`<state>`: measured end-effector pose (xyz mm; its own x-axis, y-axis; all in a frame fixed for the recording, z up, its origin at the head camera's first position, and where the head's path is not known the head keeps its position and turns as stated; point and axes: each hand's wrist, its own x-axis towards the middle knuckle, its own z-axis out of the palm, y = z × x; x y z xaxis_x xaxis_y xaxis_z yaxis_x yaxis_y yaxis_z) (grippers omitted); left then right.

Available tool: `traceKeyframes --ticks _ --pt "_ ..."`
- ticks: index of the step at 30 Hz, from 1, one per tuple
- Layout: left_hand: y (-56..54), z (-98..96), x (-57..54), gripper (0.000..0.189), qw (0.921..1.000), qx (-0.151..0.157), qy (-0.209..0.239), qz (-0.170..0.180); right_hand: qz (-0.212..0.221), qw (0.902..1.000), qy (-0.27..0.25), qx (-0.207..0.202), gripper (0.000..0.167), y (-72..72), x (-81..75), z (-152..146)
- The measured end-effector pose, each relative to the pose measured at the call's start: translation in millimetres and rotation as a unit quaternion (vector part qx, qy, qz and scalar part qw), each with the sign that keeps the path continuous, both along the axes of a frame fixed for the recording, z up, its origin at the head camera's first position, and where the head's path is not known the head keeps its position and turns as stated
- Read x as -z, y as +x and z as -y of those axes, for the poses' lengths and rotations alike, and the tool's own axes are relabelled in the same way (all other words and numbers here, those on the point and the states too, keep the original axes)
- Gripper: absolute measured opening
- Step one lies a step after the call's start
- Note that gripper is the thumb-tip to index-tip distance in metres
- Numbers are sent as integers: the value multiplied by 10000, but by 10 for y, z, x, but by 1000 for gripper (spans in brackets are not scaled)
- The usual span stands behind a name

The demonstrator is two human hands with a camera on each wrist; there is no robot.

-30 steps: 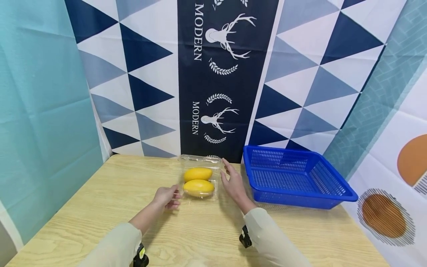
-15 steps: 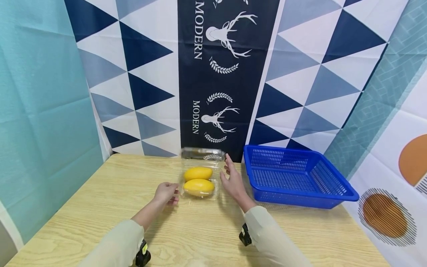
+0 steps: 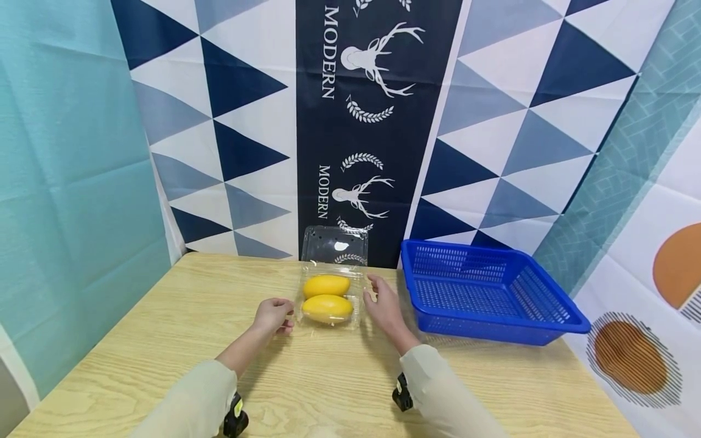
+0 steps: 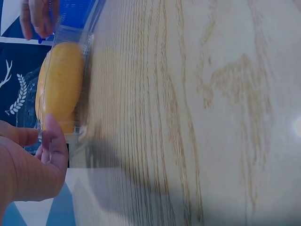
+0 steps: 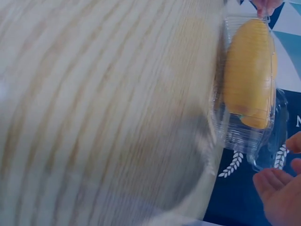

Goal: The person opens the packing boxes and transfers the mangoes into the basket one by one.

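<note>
A clear plastic clamshell box (image 3: 358, 304) stands on the table with its lid (image 3: 328, 243) raised against the dark curtain. Inside lie two yellow mangoes (image 3: 327, 309), one behind the other. My left hand (image 3: 274, 316) is at the box's left side; in the left wrist view its thumb and fingers (image 4: 52, 129) pinch the rim. To the right of the box, my right hand (image 3: 383, 304) is held with relaxed, slightly bent fingers and nothing in them. From the right wrist view, these fingers (image 5: 270, 181) appear below the lid's corner, beside the box.
A blue perforated plastic basket (image 3: 493, 292) sits at the table's right, close beside my right hand. The wooden table (image 3: 328, 383) ends at a patterned curtain (image 3: 246, 152) behind the box. More curtains hang at both sides.
The lid has swung up and back, from low over the rear of the box to nearly upright. My right hand has come down away from the lid; the left hand has barely moved.
</note>
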<state>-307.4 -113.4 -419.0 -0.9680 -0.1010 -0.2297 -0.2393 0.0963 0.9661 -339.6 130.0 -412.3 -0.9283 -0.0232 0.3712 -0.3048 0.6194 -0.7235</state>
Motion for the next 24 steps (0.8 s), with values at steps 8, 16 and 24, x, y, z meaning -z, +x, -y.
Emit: traceKeyframes --ticks 8,16,24 --pt "6 5 -2 33 10000 27 82 31 361 9987 317 157 41 6 75 21" --pt "7 9 -6 32 9999 36 122 25 252 9985 437 214 38 9 48 49" --pt "-7 17 14 32 9999 59 139 3 -35 9971 754 65 30 10 -41 116"
